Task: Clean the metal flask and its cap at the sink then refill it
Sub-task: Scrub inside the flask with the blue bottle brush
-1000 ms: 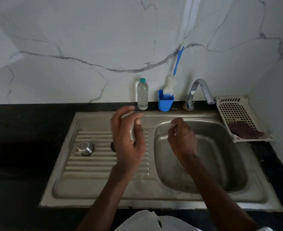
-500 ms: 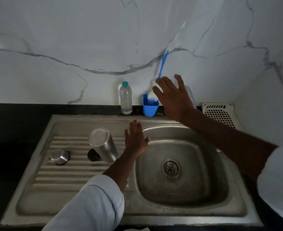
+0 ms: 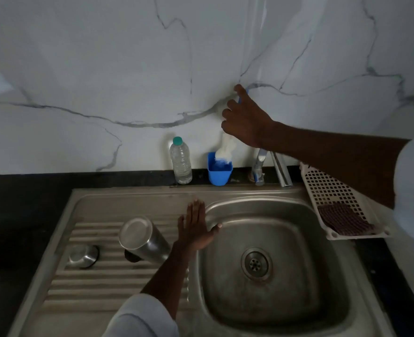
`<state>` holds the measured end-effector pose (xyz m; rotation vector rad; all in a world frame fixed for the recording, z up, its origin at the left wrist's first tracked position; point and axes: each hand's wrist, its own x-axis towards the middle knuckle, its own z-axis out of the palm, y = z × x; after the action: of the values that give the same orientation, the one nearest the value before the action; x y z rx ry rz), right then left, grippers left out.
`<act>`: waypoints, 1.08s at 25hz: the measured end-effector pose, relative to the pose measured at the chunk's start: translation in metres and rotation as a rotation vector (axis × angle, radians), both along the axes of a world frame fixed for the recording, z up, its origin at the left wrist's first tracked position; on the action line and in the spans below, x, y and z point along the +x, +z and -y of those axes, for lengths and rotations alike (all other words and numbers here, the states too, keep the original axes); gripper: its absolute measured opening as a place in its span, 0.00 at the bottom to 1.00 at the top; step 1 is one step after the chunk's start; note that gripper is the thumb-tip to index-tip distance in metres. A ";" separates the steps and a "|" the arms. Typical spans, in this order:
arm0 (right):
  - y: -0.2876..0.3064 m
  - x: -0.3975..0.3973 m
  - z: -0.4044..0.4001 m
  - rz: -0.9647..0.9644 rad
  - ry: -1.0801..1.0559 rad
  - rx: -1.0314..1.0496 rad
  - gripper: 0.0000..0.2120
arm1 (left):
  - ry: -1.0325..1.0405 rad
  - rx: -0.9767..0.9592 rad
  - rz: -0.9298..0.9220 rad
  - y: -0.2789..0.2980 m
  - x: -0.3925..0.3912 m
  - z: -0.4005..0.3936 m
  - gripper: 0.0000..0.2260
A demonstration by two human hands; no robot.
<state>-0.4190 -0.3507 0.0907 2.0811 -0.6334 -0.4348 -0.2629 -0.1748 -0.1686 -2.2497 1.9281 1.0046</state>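
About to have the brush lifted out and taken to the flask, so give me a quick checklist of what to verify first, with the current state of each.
1. Right hand grips the bottle brush handle: ok, fingers curled round the blue handle.
2. Brush head out of the blue cup: not ok, the bristles sit at the cup's mouth.
3. Metal flask within reach: ok, it stands mouth down on the drainboard, beside the left hand.
4. Left hand free to take the flask: ok, open and flat on the basin's edge.
5. Cap off the flask: ok, it lies apart on the drainboard.
6. Water running from the tap: cannot tell.
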 end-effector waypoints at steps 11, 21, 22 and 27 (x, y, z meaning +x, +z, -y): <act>0.058 -0.053 -0.097 0.632 -0.518 0.134 0.10 | 0.211 -0.330 -0.310 0.041 -0.029 -0.029 0.34; 0.020 -0.131 -0.199 1.396 -0.968 0.387 0.05 | 0.433 -0.656 -0.561 0.075 -0.051 -0.100 0.19; 0.004 -0.137 -0.208 1.476 -0.994 0.472 0.09 | 0.467 -0.665 -0.610 0.073 -0.048 -0.104 0.18; -0.108 -0.149 -0.257 2.088 -1.003 0.973 0.16 | 0.495 -0.713 -0.749 0.075 -0.040 -0.133 0.15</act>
<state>-0.5681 -0.0941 -0.0173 2.1014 -3.0932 1.5631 -0.3029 -0.0421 -0.0937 -3.2014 2.3113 1.6000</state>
